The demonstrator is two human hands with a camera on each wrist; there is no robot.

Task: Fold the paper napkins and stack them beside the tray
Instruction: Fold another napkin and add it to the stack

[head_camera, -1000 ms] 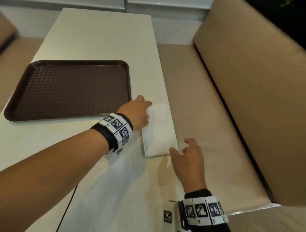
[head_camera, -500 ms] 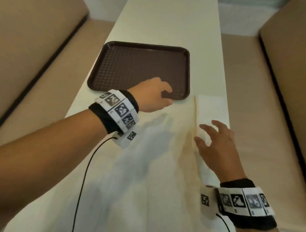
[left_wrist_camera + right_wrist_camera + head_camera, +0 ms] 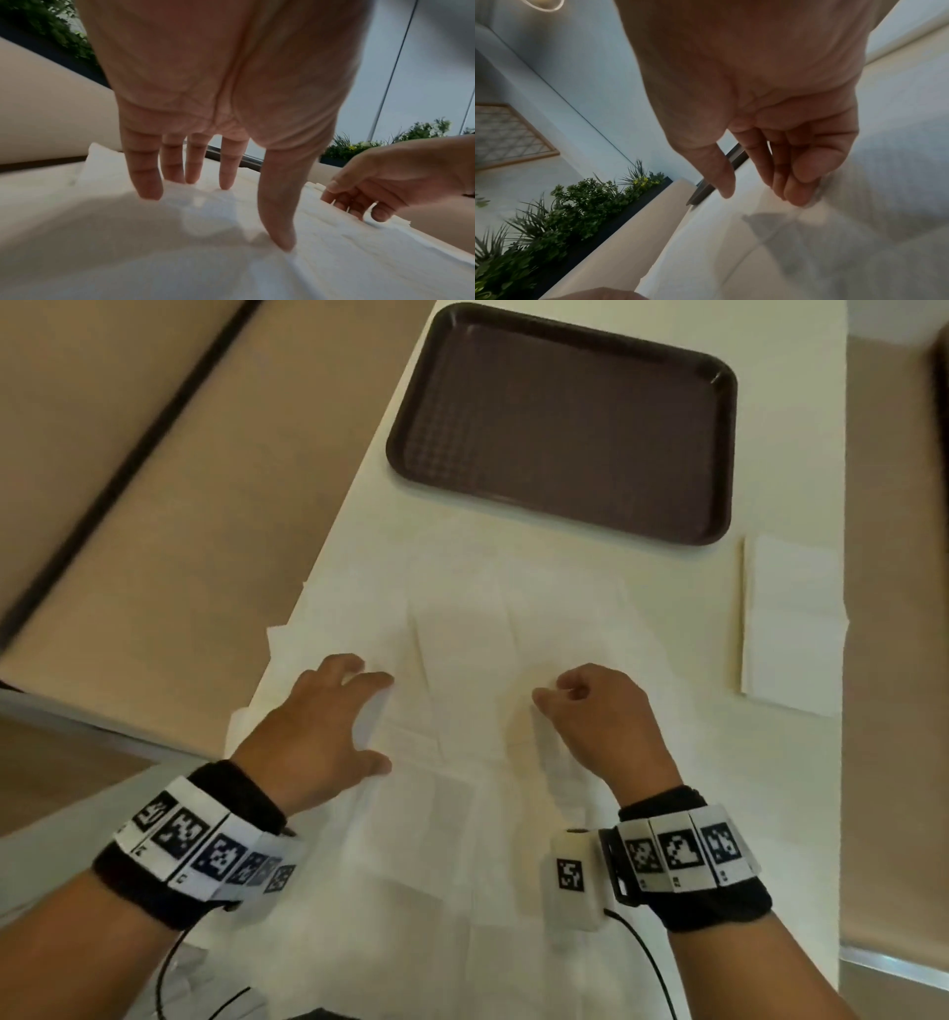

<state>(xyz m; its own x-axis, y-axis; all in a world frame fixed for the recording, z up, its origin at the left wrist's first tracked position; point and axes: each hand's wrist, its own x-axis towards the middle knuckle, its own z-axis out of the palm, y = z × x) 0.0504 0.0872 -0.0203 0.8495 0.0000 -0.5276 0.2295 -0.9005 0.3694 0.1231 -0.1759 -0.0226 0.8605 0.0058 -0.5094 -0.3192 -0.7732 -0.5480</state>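
Observation:
A dark brown tray [image 3: 565,418] lies at the far side of the white table. A stack of folded white napkins [image 3: 791,624] sits by the tray's near right corner. Several unfolded napkins [image 3: 462,629] are spread over the middle of the table. My left hand [image 3: 354,716] rests on them with fingers straight and spread, and its fingertips [image 3: 149,192] touch the paper [image 3: 231,263]. My right hand [image 3: 552,693] hovers low to the right with fingers loosely curled. Its fingertips [image 3: 795,196] brush the napkin [image 3: 808,253], and the thumb stands apart with nothing held.
Beige bench seats [image 3: 179,531] run along both long sides of the table, the right one [image 3: 893,660] just past the folded stack. Black cables [image 3: 652,963] trail from my wrist bands over the near table edge. Green plants [image 3: 577,203] line a ledge behind the bench.
My left hand came back from the tray's near edge onto the spread napkins. My right hand left the folded stack and moved to the middle. The head view swung left and down.

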